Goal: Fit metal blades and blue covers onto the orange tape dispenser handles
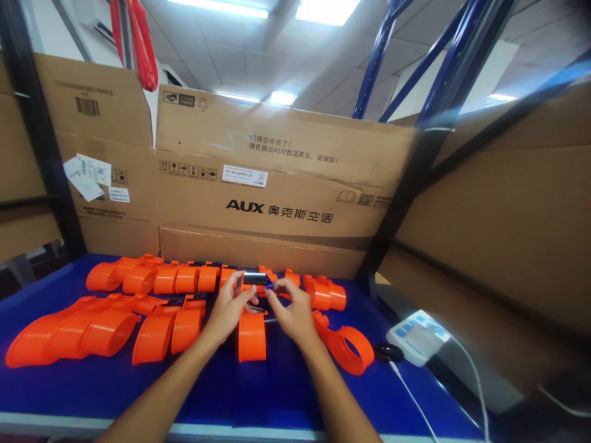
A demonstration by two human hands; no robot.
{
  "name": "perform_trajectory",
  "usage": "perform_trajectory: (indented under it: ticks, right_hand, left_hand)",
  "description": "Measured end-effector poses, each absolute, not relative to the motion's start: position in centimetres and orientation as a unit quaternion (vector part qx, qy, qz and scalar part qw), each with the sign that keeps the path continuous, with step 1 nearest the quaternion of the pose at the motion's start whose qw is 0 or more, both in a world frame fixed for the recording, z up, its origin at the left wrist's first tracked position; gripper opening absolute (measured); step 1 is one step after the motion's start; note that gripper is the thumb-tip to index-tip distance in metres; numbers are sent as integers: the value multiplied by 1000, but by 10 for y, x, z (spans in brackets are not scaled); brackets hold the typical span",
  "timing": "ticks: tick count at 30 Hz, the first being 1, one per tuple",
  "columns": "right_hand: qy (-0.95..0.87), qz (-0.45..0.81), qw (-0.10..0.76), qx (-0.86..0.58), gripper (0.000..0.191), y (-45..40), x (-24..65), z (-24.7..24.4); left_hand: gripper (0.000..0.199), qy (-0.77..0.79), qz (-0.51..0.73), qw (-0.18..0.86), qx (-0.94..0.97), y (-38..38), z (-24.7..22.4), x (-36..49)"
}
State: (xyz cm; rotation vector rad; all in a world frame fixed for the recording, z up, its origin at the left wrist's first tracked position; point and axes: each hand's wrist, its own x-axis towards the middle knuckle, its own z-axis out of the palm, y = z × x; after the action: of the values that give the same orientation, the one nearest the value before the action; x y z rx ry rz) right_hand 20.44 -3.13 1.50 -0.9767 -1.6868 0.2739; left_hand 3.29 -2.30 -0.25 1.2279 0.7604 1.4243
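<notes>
The cardboard panel, marked AUX, stands upright and serves as reference. The blue tabletop extends forward from the panel's base. The rear row of orange rings lies just before the panel; the front row of orange rings lies farther out, toward its left. The white device sits forward of the panel's right end. The left hand and right hand are near each other, forward of the panel's middle. A single orange ring lies below them, farther from the panel. The left hand is clamped on the black part, below the panel's AUX lettering. The right fingertips pinch the blue piece at that part's right end; whether both are joined cannot be determined.
</notes>
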Motion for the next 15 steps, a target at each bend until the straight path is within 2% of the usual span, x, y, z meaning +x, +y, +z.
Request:
perform_trajectory:
  ticks: [15]
  right_hand:
    - [-756,95,531,-370,15,-32,206,17]
  left_hand:
    - [58,298,599,532,519,-23,-1,35]
